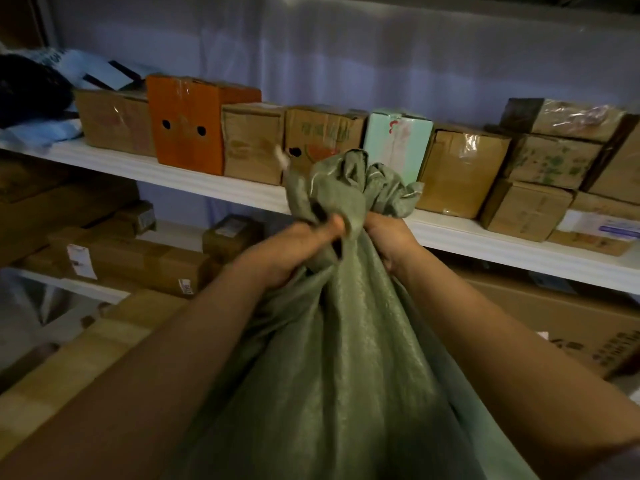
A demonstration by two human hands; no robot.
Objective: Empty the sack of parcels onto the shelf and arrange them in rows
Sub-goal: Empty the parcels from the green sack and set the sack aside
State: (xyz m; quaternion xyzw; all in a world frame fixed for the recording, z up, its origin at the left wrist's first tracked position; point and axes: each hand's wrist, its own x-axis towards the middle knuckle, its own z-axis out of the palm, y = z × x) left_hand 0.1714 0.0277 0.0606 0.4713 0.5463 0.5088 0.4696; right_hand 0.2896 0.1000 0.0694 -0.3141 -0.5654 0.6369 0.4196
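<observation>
Clutching the bunched neck of the green sack (346,341), both the left hand (294,251) and right hand (388,240) have a tight, closed grip, fingers curled round the cloth! It hangs before the white shelf (194,178), where boxes (252,143) stand in a row, their printing too blurred to read.

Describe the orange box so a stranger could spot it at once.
Look along the white upper shelf, above the green sack. In its row of boxes, the orange box stands second from the left. It alone is orange, taller than its brown neighbours, with two round black holes.
</observation>
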